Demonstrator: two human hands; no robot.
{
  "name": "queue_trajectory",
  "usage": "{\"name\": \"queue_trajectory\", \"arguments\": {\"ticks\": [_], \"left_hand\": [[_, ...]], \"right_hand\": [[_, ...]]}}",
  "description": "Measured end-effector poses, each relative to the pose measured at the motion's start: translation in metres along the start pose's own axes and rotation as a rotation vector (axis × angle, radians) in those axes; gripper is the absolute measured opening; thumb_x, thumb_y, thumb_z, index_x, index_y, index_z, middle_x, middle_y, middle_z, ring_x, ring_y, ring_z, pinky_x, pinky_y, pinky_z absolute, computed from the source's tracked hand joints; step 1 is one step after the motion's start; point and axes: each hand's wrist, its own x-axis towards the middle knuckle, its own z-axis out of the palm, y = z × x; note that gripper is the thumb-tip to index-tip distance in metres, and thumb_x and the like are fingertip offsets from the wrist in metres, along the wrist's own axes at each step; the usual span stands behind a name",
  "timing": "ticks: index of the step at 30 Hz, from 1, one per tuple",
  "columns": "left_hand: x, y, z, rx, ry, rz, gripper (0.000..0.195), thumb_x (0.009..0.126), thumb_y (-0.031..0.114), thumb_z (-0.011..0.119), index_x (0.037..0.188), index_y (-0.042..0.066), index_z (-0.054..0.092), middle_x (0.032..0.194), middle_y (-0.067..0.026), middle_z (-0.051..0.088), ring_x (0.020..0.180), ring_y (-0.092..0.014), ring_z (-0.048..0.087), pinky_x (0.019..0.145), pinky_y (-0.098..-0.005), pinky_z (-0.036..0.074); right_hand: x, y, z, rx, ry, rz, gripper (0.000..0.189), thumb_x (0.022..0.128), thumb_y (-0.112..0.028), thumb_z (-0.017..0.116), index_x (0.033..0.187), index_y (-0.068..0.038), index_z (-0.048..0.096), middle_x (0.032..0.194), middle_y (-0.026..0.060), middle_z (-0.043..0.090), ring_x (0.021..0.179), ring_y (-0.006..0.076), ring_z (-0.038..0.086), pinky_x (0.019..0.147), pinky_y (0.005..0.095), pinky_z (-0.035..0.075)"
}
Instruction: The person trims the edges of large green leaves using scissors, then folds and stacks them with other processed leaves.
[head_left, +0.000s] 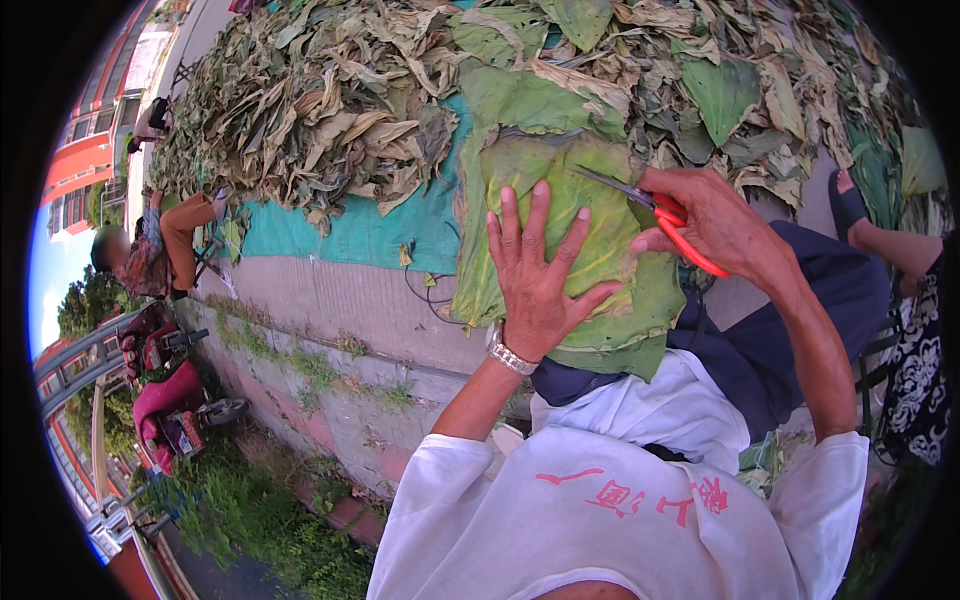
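A stack of large, broad green leaves (592, 255) rests over my lap, some with yellowed or browned patches. My left hand (534, 277) presses flat on the top leaf, palm down and fingers spread. My right hand (720, 217) grips scissors (686, 244) with red handles at the stack's right upper side. Their dark metal blades point left across the top leaf and look slightly parted. My right thumb is by the stack's right side.
Heaps of withered leaves (330, 105) cover a teal tarp (322, 236) and the pavement ahead. At left, a person (142, 251) sits beyond a weedy low ledge (300, 337), near a magenta-covered motor scooter (169, 412). Another person's sandalled foot (847, 199) is close at right.
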Motion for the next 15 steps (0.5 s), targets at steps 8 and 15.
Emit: {"name": "queue_trajectory", "arguments": {"ticks": [8, 15], "left_hand": [[-0.002, -0.001, 0.002, -0.001, 0.003, -0.001, 0.082, 0.063, 0.054, 0.078, 0.132, 0.018, 0.055, 0.152, -0.0195, 0.027, 0.142, -0.045, 0.015, 0.111, -0.0589, 0.014], [-0.001, -0.001, 0.000, -0.008, 0.002, -0.002, 0.080, 0.062, 0.053, 0.079, 0.131, 0.018, 0.057, 0.152, -0.0194, 0.028, 0.142, -0.045, 0.016, 0.111, -0.0587, 0.014]], "right_hand": [[0.002, -0.004, -0.007, -0.007, 0.018, -0.010, 0.041, 0.074, -0.031, 0.076, 0.094, 0.000, 0.057, 0.065, 0.0183, 0.050, 0.062, 0.0371, 0.049, 0.056, 0.0413, 0.039], [0.012, -0.002, 0.001, -0.086, 0.051, -0.075, 0.042, 0.075, -0.035, 0.074, 0.093, -0.002, 0.055, 0.066, 0.0190, 0.051, 0.065, 0.0401, 0.050, 0.056, 0.0427, 0.038]]}}
